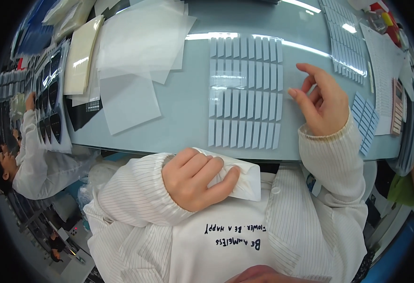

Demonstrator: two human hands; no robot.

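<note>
My left hand (195,179) is closed around a white, creased, paper-like piece (248,181), held low in front of my chest by the table's near edge. Part of that piece is hidden under the fingers. To the right, my right hand (325,101) hovers over the table with thumb and forefinger apart and nothing between them. Its fingertips point toward a block of pale blue-white strips (245,96), which lie in four or fewer neat rows on the glassy tabletop (183,127). Neither hand touches the strips.
Translucent sheets (131,42) overlap at the left, beside a cream-coloured pad (83,56) and a sheet of black labels (51,99). More strips (346,42) and a small blue-white set (365,120) lie at the right, near a printed paper (381,70). A co-worker in white (46,165) sits left.
</note>
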